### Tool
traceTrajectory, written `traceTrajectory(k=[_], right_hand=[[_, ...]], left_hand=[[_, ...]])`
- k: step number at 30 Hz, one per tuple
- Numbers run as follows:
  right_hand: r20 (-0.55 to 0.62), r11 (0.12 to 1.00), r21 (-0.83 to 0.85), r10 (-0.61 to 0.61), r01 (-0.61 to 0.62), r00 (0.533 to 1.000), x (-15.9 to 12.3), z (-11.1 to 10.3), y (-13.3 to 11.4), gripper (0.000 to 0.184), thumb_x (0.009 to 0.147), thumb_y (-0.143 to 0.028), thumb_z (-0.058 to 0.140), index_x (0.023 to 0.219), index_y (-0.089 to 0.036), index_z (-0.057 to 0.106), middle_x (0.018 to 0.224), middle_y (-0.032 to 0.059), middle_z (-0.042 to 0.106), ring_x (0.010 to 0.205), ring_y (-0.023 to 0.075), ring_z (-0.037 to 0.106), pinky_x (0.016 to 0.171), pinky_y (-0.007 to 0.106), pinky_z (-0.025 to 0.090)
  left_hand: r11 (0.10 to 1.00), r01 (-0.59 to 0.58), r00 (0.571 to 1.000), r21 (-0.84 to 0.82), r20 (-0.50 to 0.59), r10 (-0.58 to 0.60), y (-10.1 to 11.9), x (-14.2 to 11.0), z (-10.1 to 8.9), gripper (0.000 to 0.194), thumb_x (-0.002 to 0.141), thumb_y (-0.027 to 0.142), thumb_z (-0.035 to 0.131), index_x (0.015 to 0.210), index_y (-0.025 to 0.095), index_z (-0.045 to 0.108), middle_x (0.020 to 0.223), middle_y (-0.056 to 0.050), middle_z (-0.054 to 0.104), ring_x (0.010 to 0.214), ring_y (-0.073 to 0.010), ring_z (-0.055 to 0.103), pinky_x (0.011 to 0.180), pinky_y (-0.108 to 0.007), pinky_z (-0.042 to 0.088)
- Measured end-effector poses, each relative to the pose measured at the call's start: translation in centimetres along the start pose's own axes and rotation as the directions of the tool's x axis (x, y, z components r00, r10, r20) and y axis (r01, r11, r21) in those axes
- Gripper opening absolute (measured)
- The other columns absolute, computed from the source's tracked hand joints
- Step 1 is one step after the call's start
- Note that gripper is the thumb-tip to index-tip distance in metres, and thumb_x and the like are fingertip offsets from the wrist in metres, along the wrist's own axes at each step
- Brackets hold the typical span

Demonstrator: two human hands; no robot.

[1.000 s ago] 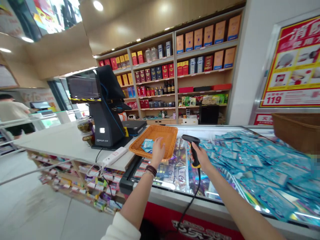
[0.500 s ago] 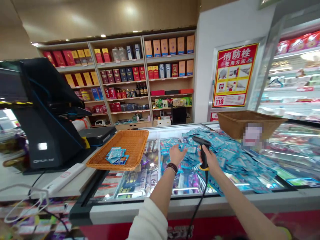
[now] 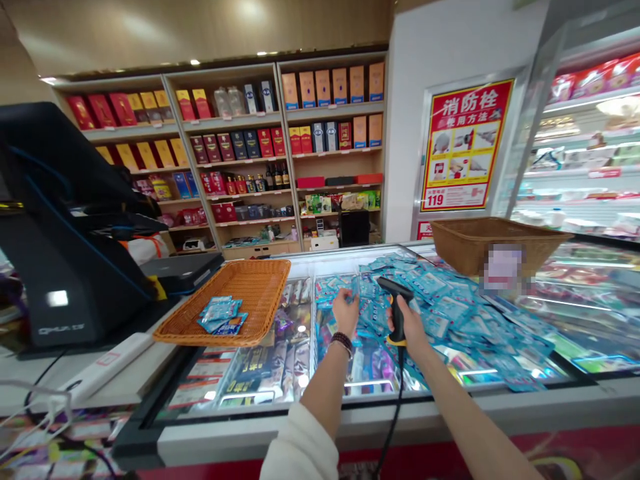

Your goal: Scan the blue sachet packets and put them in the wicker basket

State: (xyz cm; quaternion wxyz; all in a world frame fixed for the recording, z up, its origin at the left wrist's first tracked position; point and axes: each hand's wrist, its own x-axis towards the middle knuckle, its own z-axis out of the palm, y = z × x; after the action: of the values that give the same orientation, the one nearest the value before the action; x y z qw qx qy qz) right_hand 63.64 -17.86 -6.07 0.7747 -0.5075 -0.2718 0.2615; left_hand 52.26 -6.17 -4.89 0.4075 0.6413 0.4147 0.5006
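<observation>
blue packets (image 3: pixel 450 303) are lying heaped on the display case (image 3: pixel 240 433) | left hand (image 3: pixel 346 315) is curling over them, cannot tell if pinching one | right hand (image 3: pixel 414 328) is gripping a scanner (image 3: pixel 398 315) | step: seemingly picking a packet | next: probably calling for separating just one

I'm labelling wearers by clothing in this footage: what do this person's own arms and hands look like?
The left arm wears a white sleeve ending on the forearm, and a dark beaded bracelet circles that wrist. The right forearm shows no sleeve or bracelet in view. Neither hand wears a glove.
</observation>
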Motion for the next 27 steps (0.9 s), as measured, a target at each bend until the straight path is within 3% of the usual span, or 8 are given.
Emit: traceTrajectory(k=[5,9,13,19,27], right_hand=[[0.049,0.999,0.043,0.014,-0.016,0.999,-0.3,2.2,-0.1,0.066,0.067,-0.084,0.084,0.087,-0.024,0.064,0.062,-0.0025,0.063,0.040,0.0127,0.051,0.036,0.028,0.039],[0.151,1.000,-0.025,-0.014,0.018,0.988,-0.6,4.5,-0.3,0.071,0.062,-0.087,0.085,0.087,-0.023,0.066,0.061,-0.0025,0.063,0.039,0.0125,0.051,0.035,0.027,0.040],[0.266,0.992,-0.100,-0.048,0.077,0.963,-1.2,6.9,0.4,0.069,0.066,-0.089,0.081,0.081,-0.023,0.064,0.060,-0.0023,0.063,0.036,0.0110,0.049,0.033,0.026,0.037],[0.410,0.970,-0.208,-0.029,0.125,0.912,-2.5,7.7,1.7,0.061,0.078,-0.084,0.075,0.078,-0.023,0.063,0.064,-0.0008,0.065,0.038,0.0113,0.049,0.036,0.028,0.039],[0.477,0.956,-0.256,-0.003,0.142,0.879,-2.9,7.2,2.3,0.059,0.084,-0.081,0.072,0.082,-0.023,0.065,0.056,-0.0027,0.059,0.037,0.0119,0.046,0.038,0.028,0.036]], left_hand=[[0.955,0.025,0.997,-0.295,-0.065,-0.046,-2.4,1.4,-3.8,0.027,0.078,0.036,0.086,0.088,0.022,0.066,0.075,0.001,0.065,0.079,-0.0207,0.067,0.086,-0.035,0.055],[0.924,0.037,0.992,-0.379,-0.095,-0.079,-3.9,2.3,-7.4,0.041,0.073,0.040,0.091,0.102,0.019,0.071,0.075,0.000,0.069,0.079,-0.0204,0.072,0.083,-0.034,0.059],[0.904,0.051,0.984,-0.424,-0.133,-0.118,-5.4,2.9,-10.0,0.041,0.075,0.041,0.091,0.102,0.019,0.070,0.076,-0.002,0.072,0.076,-0.0203,0.074,0.076,-0.032,0.061],[0.862,0.048,0.958,-0.504,-0.221,-0.182,-7.3,3.7,-11.7,0.040,0.081,0.040,0.088,0.109,0.019,0.068,0.085,-0.007,0.078,0.081,-0.0225,0.079,0.075,-0.035,0.066],[0.833,0.074,0.961,-0.548,-0.184,-0.206,-7.8,4.1,-11.8,0.038,0.083,0.028,0.086,0.116,0.015,0.071,0.084,-0.008,0.080,0.081,-0.0220,0.081,0.080,-0.036,0.068]])
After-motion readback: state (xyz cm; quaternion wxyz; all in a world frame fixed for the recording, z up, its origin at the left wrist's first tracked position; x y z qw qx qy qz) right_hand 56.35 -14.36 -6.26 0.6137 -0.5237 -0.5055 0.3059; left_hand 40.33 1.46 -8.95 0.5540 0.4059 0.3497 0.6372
